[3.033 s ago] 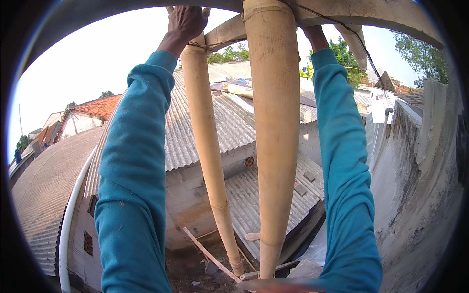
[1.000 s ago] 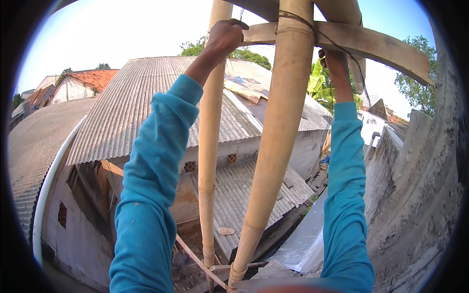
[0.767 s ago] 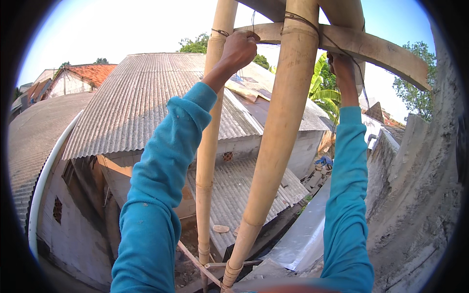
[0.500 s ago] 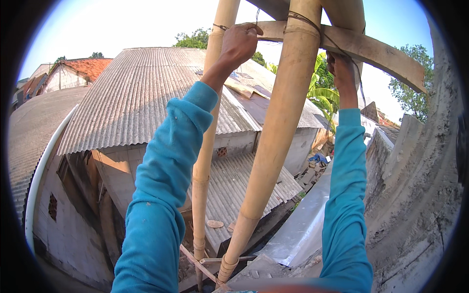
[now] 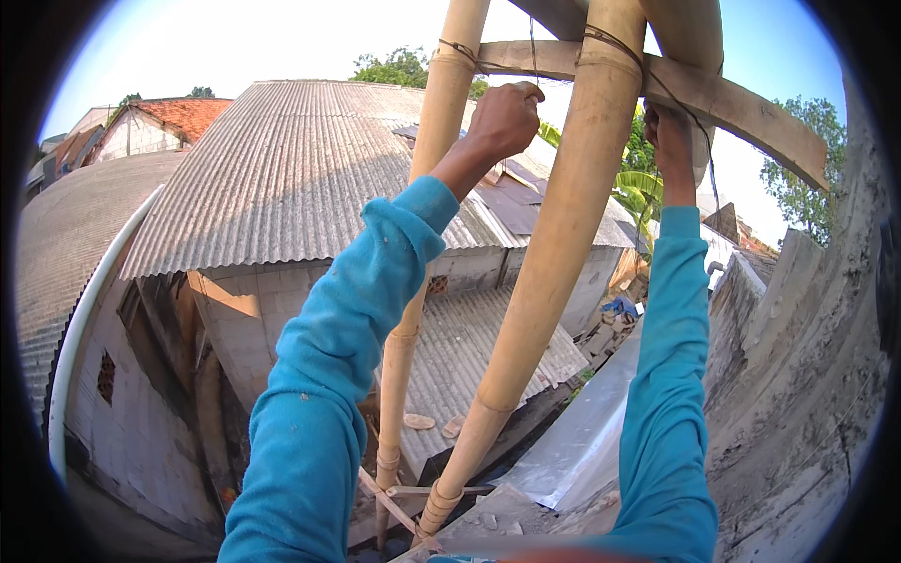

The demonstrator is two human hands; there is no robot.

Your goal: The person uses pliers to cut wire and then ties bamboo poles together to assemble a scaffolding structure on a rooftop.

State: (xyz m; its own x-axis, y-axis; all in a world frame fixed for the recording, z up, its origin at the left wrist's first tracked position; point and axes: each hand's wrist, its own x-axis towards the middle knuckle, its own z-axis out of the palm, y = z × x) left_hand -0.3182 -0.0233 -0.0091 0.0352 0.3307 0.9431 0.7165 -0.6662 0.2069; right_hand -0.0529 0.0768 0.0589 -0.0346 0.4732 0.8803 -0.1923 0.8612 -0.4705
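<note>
Two bamboo poles rise in front of me, a thinner left pole (image 5: 399,352) and a thicker right pole (image 5: 554,253). A wooden plank (image 5: 741,113) crosses them near the top, with dark wire (image 5: 615,39) looped round the thick pole. My left hand (image 5: 502,120) is closed between the poles, just below the plank. A thin wire strand (image 5: 533,47) runs upward from its fingers. Right of the thick pole, my right hand (image 5: 668,136) is raised under the plank with fingers curled. What they grip is hidden. A loose wire end hangs beside that hand.
Corrugated roofs (image 5: 253,178) spread below and beyond the poles. A rough concrete wall (image 5: 798,347) curves up close on my right. Lower down lie a shiny metal sheet (image 5: 582,450), rubble (image 5: 605,333) and crossed wooden sticks (image 5: 394,511).
My left hand has come down and away from the plank and left pole, uncovering the wire tied there. My right hand stays under the plank. The view has shifted slightly.
</note>
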